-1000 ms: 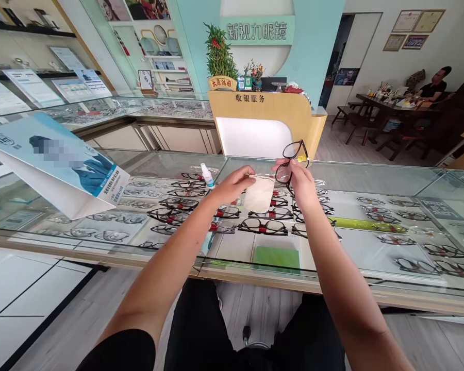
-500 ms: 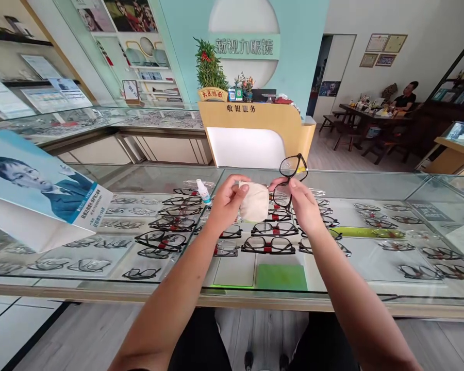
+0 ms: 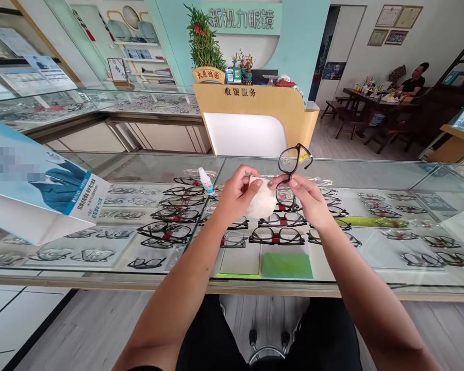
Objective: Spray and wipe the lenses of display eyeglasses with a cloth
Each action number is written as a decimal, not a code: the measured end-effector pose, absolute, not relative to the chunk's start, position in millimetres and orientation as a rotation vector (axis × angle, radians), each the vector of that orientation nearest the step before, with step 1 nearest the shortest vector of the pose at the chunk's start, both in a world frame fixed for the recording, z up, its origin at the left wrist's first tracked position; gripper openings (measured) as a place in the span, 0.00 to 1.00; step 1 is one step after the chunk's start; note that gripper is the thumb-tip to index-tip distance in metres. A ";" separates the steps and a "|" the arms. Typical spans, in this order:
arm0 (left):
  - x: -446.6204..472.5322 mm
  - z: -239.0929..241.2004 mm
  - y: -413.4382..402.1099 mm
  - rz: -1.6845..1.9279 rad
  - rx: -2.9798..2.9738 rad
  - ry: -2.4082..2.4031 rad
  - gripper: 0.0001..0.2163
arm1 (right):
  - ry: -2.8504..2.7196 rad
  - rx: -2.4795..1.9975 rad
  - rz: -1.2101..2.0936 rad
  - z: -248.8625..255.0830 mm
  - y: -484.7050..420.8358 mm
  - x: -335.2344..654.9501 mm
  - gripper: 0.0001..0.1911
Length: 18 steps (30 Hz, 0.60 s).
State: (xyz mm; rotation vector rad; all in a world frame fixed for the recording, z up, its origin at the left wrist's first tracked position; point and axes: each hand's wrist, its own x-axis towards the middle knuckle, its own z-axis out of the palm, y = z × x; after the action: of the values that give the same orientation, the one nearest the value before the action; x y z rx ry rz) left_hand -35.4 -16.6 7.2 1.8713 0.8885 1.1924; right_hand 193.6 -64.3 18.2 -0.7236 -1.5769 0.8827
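My right hand (image 3: 307, 198) pinches a pair of black-framed glasses (image 3: 290, 172) held upright above the glass counter (image 3: 371, 178), one lens above the other. My left hand (image 3: 235, 193) is closed on a small cream cleaning cloth (image 3: 261, 203) and presses it against the lower lens. The two hands nearly touch at the middle of the counter. A small white spray bottle with a blue neck (image 3: 206, 182) stands on the glass just left of my left hand.
Under the glass lie several rows of black spectacle frames (image 3: 170, 214) and a green pad (image 3: 286, 265). A blue and white folded sign (image 3: 42, 198) stands at the left. A yellow cashier desk (image 3: 255, 121) is behind, and a person (image 3: 415, 82) sits at a far table.
My left hand gathered the hanging cloth and brought it right onto the lower lens. My right hand stayed on the glasses; the view shifted slightly.
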 end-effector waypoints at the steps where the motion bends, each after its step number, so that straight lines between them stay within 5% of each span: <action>1: -35.1 7.6 -16.5 1.179 1.866 0.887 0.20 | -1.573 -0.738 0.884 17.4 -63.8 193.2 0.26; 9: -36.3 11.9 -16.3 1.108 1.905 0.857 0.17 | -1.522 -0.768 0.917 9.9 -59.5 192.8 0.25; 18: -38.0 17.6 -17.9 1.017 1.883 0.804 0.23 | -1.456 -0.774 0.935 16.8 -61.4 193.5 0.27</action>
State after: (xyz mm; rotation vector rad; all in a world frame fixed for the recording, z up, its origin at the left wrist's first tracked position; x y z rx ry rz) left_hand -38.0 -17.9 17.6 1.8830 0.8041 1.0173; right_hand 193.5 -61.4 16.8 -0.7737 -1.4561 0.9346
